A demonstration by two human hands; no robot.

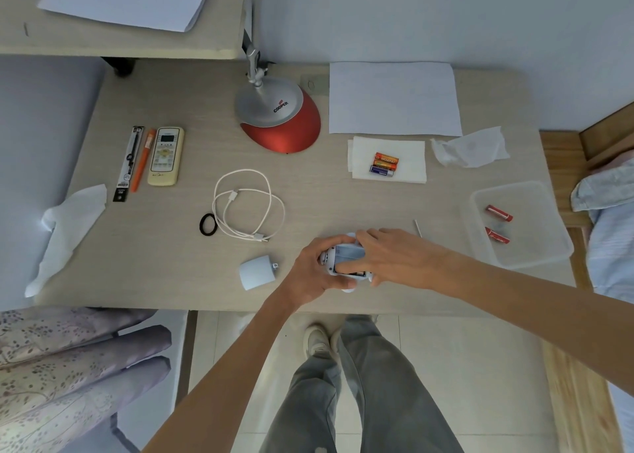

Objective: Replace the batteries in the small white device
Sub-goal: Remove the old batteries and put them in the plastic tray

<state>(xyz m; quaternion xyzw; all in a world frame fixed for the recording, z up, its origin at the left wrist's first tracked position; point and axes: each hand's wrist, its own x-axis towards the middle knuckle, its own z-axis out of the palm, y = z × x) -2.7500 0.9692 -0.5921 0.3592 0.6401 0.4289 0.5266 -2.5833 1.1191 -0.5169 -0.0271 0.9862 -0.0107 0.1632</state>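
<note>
Landmark: red-based desk lamp (281, 116), standing at the back of the surface (308, 195).
White device (348, 253): in front of the lamp and a little right of it, near the surface's front edge, back side up with its battery bay uncovered.
Left hand (310, 269): fingers curled round the device's left end, gripping it.
Right hand (394, 257): wrapped over the device's right end, one finger laid into the open bay; what lies under that finger is hidden.
Battery cover (258, 271): loose on the surface, in front of the lamp, just left of the left hand.
Three batteries (384, 164): side by side on a white tissue (411, 157), right of the lamp.
Clear container (545, 219): far right of the lamp, holding two red batteries (499, 212).
White cable (247, 205): coiled directly in front of the lamp, with a black hair tie (208, 224) touching its left side.
Remote control (166, 156): left of the lamp.
</note>
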